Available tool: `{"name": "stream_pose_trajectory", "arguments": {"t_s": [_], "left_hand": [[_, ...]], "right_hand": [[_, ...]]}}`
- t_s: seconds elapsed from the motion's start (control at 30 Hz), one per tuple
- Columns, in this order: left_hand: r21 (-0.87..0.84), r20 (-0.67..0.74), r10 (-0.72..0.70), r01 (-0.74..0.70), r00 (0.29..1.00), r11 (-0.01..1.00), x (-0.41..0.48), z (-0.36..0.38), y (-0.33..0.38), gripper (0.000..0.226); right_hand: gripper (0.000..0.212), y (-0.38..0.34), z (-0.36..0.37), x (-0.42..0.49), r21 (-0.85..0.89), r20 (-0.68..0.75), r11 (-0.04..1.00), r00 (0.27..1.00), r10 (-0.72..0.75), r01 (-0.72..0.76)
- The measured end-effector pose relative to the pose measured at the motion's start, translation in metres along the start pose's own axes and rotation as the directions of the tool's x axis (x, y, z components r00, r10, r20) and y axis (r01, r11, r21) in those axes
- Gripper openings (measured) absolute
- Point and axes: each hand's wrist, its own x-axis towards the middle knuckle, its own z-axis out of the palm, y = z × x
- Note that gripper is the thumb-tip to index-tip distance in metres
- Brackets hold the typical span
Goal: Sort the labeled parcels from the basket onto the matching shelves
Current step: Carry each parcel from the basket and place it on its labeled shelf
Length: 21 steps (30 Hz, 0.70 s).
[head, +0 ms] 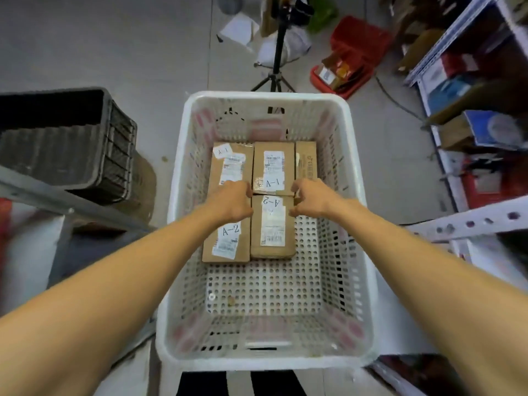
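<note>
Five are sitting in your white perforated plastic basket, all brown cardboard, packed together at its far end. In the far row, the far-left parcel is wearing a handwritten "A-1" sticker, the far-middle parcel is showing "A-1" upside down, and the narrow far-right parcel is carrying print too blurry to read. In the near row, the near-left parcel is reading "A-2", and so is the near-middle parcel, upside down. You're grasping that one from both sides: your left hand is curling at its left edge and your right hand is curling onto its right edge.
</note>
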Motion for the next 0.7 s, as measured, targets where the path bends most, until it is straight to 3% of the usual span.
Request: {"name": "stream_pose_trajectory", "arguments": {"t_s": [0.17, 0.23, 0.33, 0.43, 0.53, 0.7], "left_hand": [[-0.028, 0.074, -0.051, 0.054, 0.996, 0.998, 0.05, 0.063, -0.034, 0.046], [-0.012, 0.084, -0.062, 0.063, 0.995, 0.998, 0.067, 0.089, -0.048, 0.045], [0.009, 0.09, -0.04, 0.039, 0.995, 0.999, 0.088, 0.12, -0.065, 0.042], [-0.024, 0.093, -0.043, 0.045, 0.995, 0.999, 0.1, 0.144, -0.075, 0.038], [-0.076, 0.065, -0.042, 0.047, 0.997, 0.996, 0.101, 0.16, -0.079, 0.037], [-0.167, 0.017, -0.052, 0.055, 0.998, 0.984, 0.1, 0.169, -0.066, 0.036]], "right_hand": [[0.042, 0.037, 0.069, 0.055, 0.125, 0.02, 0.988, 0.996, 0.092, -0.094], [0.05, 0.049, 0.101, 0.078, 0.234, 0.014, 0.955, 0.983, 0.182, -0.18], [0.067, 0.063, 0.151, 0.109, 0.412, -0.004, 0.862, 0.945, 0.327, -0.297], [0.088, 0.075, 0.191, 0.127, 0.596, 0.071, 0.688, 0.881, 0.469, -0.414], [0.081, 0.091, 0.205, 0.131, 0.763, 0.119, 0.509, 0.861, 0.495, -0.398], [0.069, 0.108, 0.214, 0.112, 0.784, 0.13, 0.471, 0.849, 0.513, -0.405]]}}
